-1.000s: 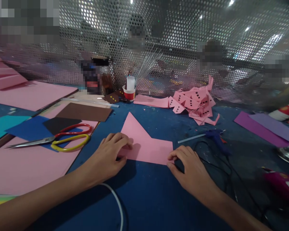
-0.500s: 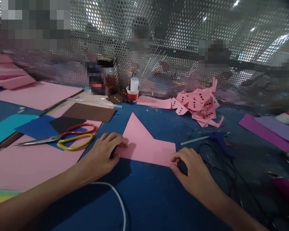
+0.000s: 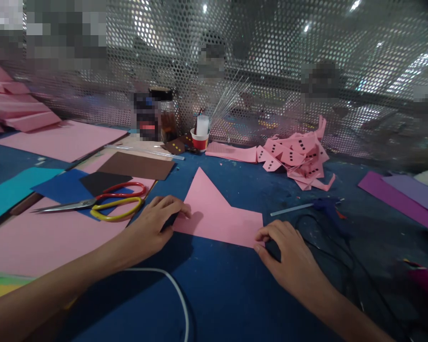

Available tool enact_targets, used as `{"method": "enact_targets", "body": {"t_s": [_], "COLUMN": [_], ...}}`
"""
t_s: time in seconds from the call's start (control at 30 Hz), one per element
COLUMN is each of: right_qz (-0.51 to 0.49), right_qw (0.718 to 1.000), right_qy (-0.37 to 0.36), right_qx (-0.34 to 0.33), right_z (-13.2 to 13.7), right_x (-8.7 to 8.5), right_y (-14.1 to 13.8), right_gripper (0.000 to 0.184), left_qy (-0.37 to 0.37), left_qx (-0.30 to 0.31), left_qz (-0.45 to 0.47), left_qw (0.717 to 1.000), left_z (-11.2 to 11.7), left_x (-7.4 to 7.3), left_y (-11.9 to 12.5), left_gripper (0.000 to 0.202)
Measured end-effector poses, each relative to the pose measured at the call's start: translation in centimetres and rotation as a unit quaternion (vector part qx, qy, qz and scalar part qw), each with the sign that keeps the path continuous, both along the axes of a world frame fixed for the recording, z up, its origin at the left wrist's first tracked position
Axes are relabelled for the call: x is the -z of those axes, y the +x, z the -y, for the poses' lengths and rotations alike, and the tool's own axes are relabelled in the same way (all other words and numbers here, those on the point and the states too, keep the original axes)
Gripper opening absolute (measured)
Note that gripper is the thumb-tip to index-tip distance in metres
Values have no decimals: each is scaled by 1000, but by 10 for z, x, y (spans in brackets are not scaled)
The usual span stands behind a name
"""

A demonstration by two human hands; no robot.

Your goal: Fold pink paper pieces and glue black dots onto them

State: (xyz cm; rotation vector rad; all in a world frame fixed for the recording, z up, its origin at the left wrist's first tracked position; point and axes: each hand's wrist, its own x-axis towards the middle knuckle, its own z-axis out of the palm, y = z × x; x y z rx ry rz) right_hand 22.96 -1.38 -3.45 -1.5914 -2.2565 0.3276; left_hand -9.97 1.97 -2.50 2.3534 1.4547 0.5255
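A pink paper piece (image 3: 217,213), folded with a pointed top, lies flat on the blue table (image 3: 221,285). My left hand (image 3: 155,225) rests curled at its left edge, fingertips pressing on the paper. My right hand (image 3: 288,256) pinches the paper's lower right corner with curled fingers. Both hands hold the sheet down against the table.
Scissors with red and yellow handles (image 3: 100,204) lie on coloured sheets at the left. A pile of pink cut pieces (image 3: 299,154) sits at the back, near a small cup (image 3: 200,137). A blue glue gun (image 3: 324,206) and black cable lie right. A white cable (image 3: 174,294) runs near me.
Both hands have slid slightly outward along the paper's lower edge. The view has shifted a little; the paper stays flat in place.
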Motion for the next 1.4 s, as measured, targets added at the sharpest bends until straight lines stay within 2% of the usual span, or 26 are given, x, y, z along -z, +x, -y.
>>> {"method": "enact_targets", "body": {"t_s": [0.5,0.63,0.7,0.8,0.93,1.07,1.23,1.4], "right_qz": [-1,-16,-35,-32,31,67,57,54], "right_qw": [1000,1000,999,997,995,993,995,993], "right_qy": [-8,5,21,65,77,69,70,84], "right_qx": [-3,-4,0,-11,-56,-68,-52,-57], "right_z": [0,-2,-4,-6,-9,-14,-20,-19], "right_x": [-2,0,3,4,0,-4,-6,-9], "right_y": [-1,1,3,3,-2,-9,-12,-13], "right_gripper": [3,5,14,35,49,51,55,50], "left_qy": [-36,-65,-70,-41,32,70,80,90], "left_qx": [-4,-23,-35,-26,-1,8,16,28], "left_qz": [6,46,76,81,15,-1,5,25], "left_qw": [999,997,994,996,999,998,997,995], "left_z": [-4,-5,-5,-5,-1,0,-2,-3], "left_x": [-3,-1,0,1,4,8,8,6], "left_y": [-5,-10,-11,-7,1,4,4,6], "left_gripper": [54,50,45,34,37,37,36,39]}}
